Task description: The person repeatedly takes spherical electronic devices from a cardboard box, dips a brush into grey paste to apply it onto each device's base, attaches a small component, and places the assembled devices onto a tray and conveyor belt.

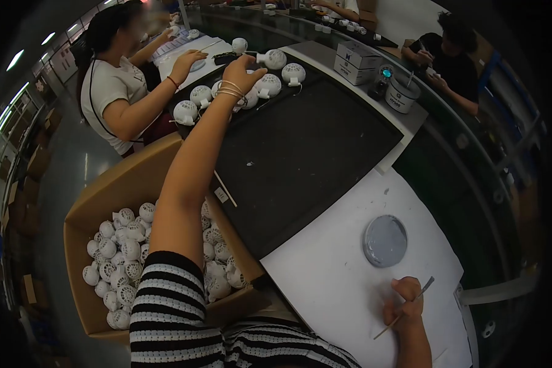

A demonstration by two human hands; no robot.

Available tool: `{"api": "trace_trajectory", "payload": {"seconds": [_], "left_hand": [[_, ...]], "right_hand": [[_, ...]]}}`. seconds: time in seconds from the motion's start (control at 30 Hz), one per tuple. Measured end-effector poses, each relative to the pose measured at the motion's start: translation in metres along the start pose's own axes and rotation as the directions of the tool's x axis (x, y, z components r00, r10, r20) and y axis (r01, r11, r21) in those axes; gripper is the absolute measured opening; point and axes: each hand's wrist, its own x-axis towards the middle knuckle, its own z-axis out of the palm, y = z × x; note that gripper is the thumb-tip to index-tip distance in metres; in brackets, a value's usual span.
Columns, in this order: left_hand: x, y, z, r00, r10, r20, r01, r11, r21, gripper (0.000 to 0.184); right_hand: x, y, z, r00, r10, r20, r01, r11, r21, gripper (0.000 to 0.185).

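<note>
My left hand (242, 78) reaches out to a cluster of white vented plastic globes at the far end of a black mat. Its thumb and fingers are apart, close to the neck of one globe (276, 59); whether they touch it I cannot tell. Other globes, such as this one (268, 85), lie around and under the hand. My right hand (405, 302) is closed on a thin stick (424, 288) with a grey-coated end. Just beyond that hand, a round dish of grey paste (385, 241) rests on a white sheet (325, 270).
A cardboard box (122, 172) full of white globes (129, 249) stands at my left. Another thin stick (226, 189) lies on the black mat (306, 147). A white tub (402, 95) and small boxes (357, 61) are at the back. Co-workers sit at left (126, 92) and right (451, 67).
</note>
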Motion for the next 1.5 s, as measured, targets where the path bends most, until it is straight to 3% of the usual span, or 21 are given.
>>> {"api": "trace_trajectory", "payload": {"seconds": [0.1, 0.17, 0.27, 0.37, 0.4, 0.47, 0.53, 0.6, 0.63, 0.67, 0.73, 0.83, 1.03, 1.07, 1.13, 1.2, 1.27, 1.3, 1.33, 1.4, 1.5], "left_hand": [[-0.102, 0.017, -0.057, 0.996, 0.09, -0.003, -0.088, 0.963, -0.256, 0.035], [-0.183, 0.018, -0.11, 0.987, 0.158, 0.003, -0.158, 0.987, -0.013, 0.03], [-0.303, -0.011, -0.174, 0.968, -0.246, 0.053, 0.241, 0.967, 0.079, 0.029], [-0.396, -0.044, -0.23, 0.655, -0.685, 0.318, 0.583, 0.726, 0.364, 0.023], [-0.411, -0.05, -0.243, 0.639, -0.704, 0.31, 0.595, 0.707, 0.382, 0.023], [-0.427, -0.062, -0.259, 0.76, -0.387, 0.523, 0.13, 0.878, 0.46, 0.029], [-0.434, -0.079, -0.255, 0.712, -0.458, 0.532, 0.171, 0.849, 0.501, 0.037], [-0.427, -0.086, -0.234, 0.651, -0.093, 0.754, -0.419, 0.784, 0.458, 0.045], [-0.426, -0.083, -0.224, 0.592, -0.269, 0.759, -0.248, 0.836, 0.49, 0.045], [-0.425, -0.088, -0.212, 0.591, -0.256, 0.765, -0.257, 0.839, 0.479, 0.045], [-0.433, -0.108, -0.189, 0.341, -0.567, 0.75, -0.337, 0.671, 0.66, 0.052], [-0.452, -0.117, -0.169, 0.416, -0.596, 0.687, -0.454, 0.518, 0.725, 0.06], [-0.412, -0.093, -0.18, 0.3, -0.62, 0.725, -0.353, 0.634, 0.688, 0.074], [-0.408, -0.093, -0.19, 0.298, -0.613, 0.731, -0.365, 0.634, 0.681, 0.074], [-0.405, -0.086, -0.216, 0.52, -0.453, 0.724, -0.093, 0.812, 0.576, 0.08], [-0.402, -0.071, -0.233, 0.518, -0.467, 0.716, 0.033, 0.848, 0.529, 0.08], [-0.404, -0.06, -0.245, 0.783, -0.377, 0.495, 0.342, 0.925, 0.165, 0.081], [-0.4, -0.046, -0.244, 0.764, -0.455, 0.457, 0.538, 0.841, -0.061, 0.083], [-0.392, -0.033, -0.242, 0.769, -0.453, 0.452, 0.533, 0.844, -0.06, 0.083], [-0.378, -0.009, -0.237, 0.909, -0.287, 0.302, 0.385, 0.856, -0.345, 0.086], [-0.359, 0.02, -0.221, 0.939, -0.213, 0.27, 0.325, 0.806, -0.494, 0.085]], "right_hand": [[-0.002, 0.0, -0.002, 1.0, 0.025, 0.015, -0.025, 0.999, 0.04, 0.033], [-0.003, -0.001, 0.0, 0.999, 0.011, -0.049, -0.013, 0.999, -0.036, 0.03], [-0.006, -0.005, -0.001, 0.997, 0.07, -0.034, -0.07, 0.998, 0.0, 0.026], [-0.007, -0.007, -0.002, 0.992, 0.116, 0.054, -0.11, 0.989, -0.1, 0.023], [-0.011, -0.001, -0.004, 0.995, 0.074, 0.071, -0.072, 0.997, -0.027, 0.033], [-0.011, 0.008, -0.017, 0.986, 0.083, 0.145, -0.083, 0.997, -0.002, 0.033], [-0.008, 0.002, -0.016, 0.973, 0.093, 0.21, -0.094, 0.996, -0.004, 0.033], [-0.006, -0.008, -0.005, 0.99, 0.108, 0.089, -0.099, 0.99, -0.104, 0.035], [-0.006, -0.009, -0.003, 0.989, 0.117, 0.086, -0.107, 0.988, -0.115, 0.035], [-0.006, -0.01, -0.002, 0.991, 0.106, 0.08, -0.099, 0.991, -0.09, 0.029], [-0.006, -0.012, -0.002, 0.992, 0.105, 0.072, -0.1, 0.992, -0.079, 0.025], [-0.007, -0.013, -0.002, 0.992, 0.082, 0.099, -0.071, 0.992, -0.105, 0.026], [-0.011, -0.009, -0.001, 0.997, 0.057, 0.053, -0.052, 0.994, -0.095, 0.026], [-0.01, -0.01, 0.0, 0.997, 0.052, 0.051, -0.047, 0.994, -0.094, 0.026], [-0.011, -0.011, -0.001, 0.997, 0.054, 0.05, -0.049, 0.995, -0.089, 0.027], [-0.011, -0.011, 0.0, 0.996, 0.059, 0.063, -0.054, 0.995, -0.084, 0.027], [-0.012, -0.009, -0.001, 0.996, 0.064, 0.058, -0.06, 0.996, -0.073, 0.026], [-0.013, -0.009, -0.001, 0.996, 0.063, 0.056, -0.059, 0.996, -0.067, 0.026], [-0.014, -0.008, -0.001, 0.997, 0.058, 0.049, -0.054, 0.996, -0.067, 0.026], [-0.014, -0.007, -0.001, 0.997, 0.052, 0.048, -0.048, 0.996, -0.081, 0.026], [-0.017, -0.007, -0.001, 0.996, 0.069, 0.047, -0.064, 0.993, -0.1, 0.027]]}}
